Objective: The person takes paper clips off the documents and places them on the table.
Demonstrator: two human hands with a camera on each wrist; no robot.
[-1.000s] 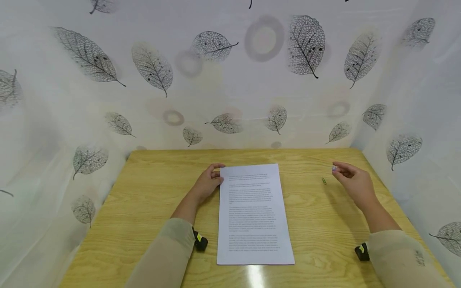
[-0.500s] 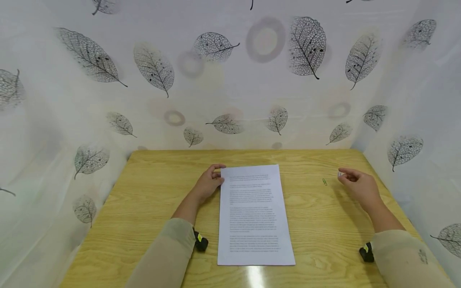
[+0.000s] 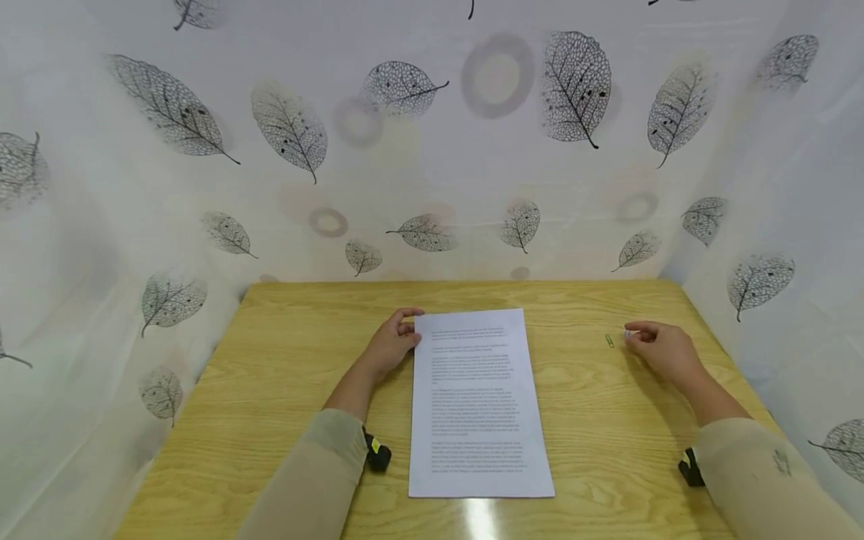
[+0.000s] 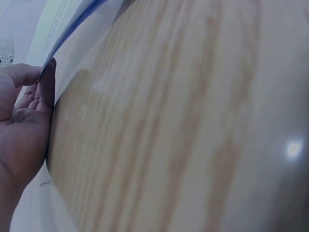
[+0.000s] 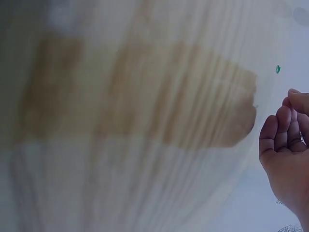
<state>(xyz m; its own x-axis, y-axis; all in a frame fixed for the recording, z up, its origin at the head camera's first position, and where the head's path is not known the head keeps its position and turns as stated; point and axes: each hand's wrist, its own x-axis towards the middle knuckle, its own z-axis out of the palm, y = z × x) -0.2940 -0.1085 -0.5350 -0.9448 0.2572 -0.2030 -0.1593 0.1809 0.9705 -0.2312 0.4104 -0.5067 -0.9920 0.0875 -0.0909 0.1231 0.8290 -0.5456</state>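
Observation:
Printed paper [image 3: 472,405] lies lengthwise on the wooden table, its far left corner pinched by my left hand [image 3: 389,346]. In the left wrist view the edge of the paper [image 4: 72,26] sits between the thumb and fingers of the left hand [image 4: 24,116]. At the right, my right hand [image 3: 664,351] pinches a tiny whitish thing [image 3: 628,334] between thumb and index finger. Its kind is too small to tell. Just left of those fingertips a green paper clip [image 3: 610,341] lies on the table. The right wrist view shows the right hand [image 5: 289,140] with the paper clip [image 5: 278,69] beyond it.
The wooden table [image 3: 290,352] ends at a white curtain [image 3: 432,150] with a leaf print, which stands behind it and along both sides. A black wrist camera [image 3: 378,454] sits under the left sleeve, another wrist camera [image 3: 690,469] under the right one.
My right hand has first drawn back to the right and down, then come left again beside the paper clip, still pinching the small thing. The left hand has stayed at the paper's corner.

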